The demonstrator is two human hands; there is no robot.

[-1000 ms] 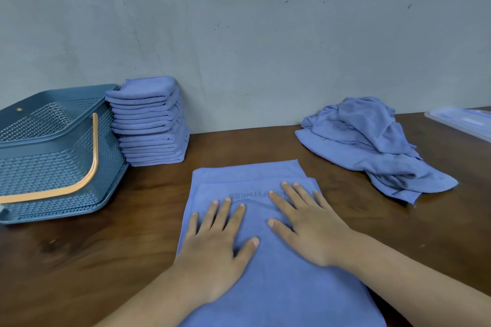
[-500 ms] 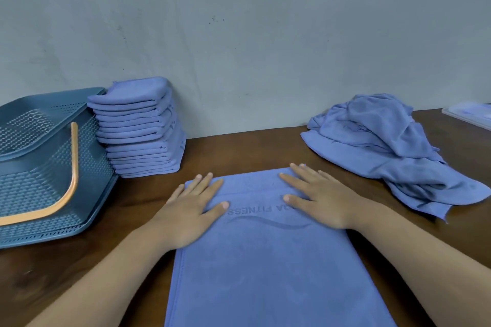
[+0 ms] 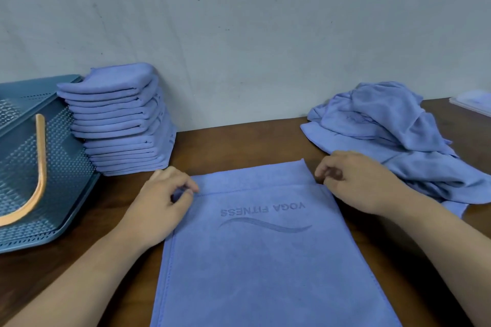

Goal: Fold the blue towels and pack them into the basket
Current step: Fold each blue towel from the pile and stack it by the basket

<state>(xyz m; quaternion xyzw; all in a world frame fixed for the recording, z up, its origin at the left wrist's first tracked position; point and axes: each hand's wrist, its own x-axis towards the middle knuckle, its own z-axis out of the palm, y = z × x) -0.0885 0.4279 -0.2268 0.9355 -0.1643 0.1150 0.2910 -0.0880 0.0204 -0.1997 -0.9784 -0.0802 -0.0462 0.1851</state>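
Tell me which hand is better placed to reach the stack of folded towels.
The left hand. It pinches the far left corner of the flat towel, close to the folded stack beside the basket. The right hand pinches the far right corner near the crumpled pile, so it would likely need to cross.

Worktop [image 3: 239, 146]: dark brown glossy wood, under the left grip [image 3: 162, 202] and the right grip [image 3: 356, 183], spreading out to both sides.
Wall [image 3: 239, 34]: pale grey, scuffed, with small dark specks; stands beyond both grips at the worktop's far edge.
Tray [image 3: 475, 102]: pale, flat, on the worktop well right of the right grip, farther back, cut by the frame edge.
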